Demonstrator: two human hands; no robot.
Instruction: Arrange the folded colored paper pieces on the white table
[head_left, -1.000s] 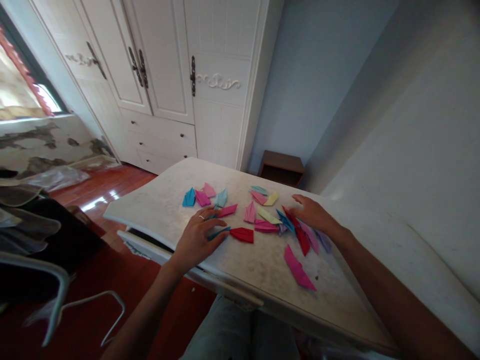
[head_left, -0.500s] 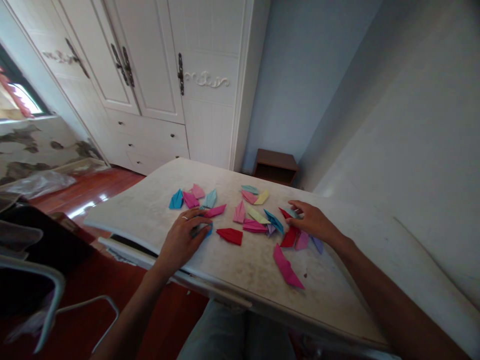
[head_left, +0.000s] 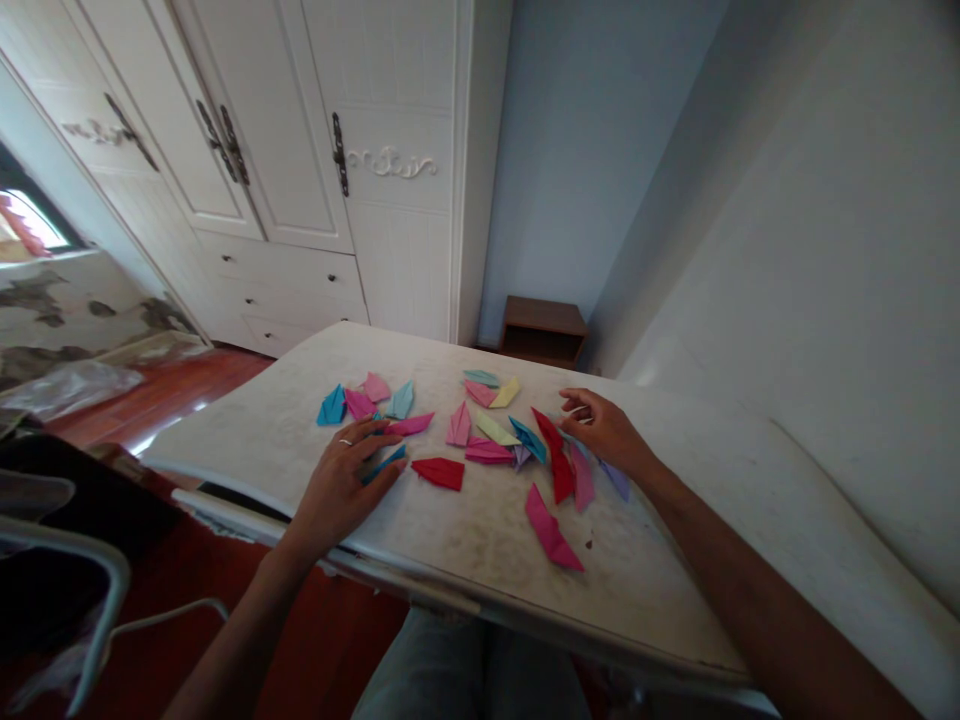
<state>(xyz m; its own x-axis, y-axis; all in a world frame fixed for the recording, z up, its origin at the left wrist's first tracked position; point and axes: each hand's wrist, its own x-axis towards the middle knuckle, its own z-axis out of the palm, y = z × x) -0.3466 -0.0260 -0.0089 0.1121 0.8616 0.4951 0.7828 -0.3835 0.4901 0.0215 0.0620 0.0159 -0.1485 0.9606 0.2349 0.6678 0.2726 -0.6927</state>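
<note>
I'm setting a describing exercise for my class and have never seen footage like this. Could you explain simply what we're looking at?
There's no machine: these are a person's bare hands, seen by a camera worn on the head, looking forward and down. Folded papers of several colours lie on a white table. A blue paper shows at the left hand; the right hand is beside a long red paper. Whether either hand grips anything is unclear. Beyond stands a wardrobe.
</note>
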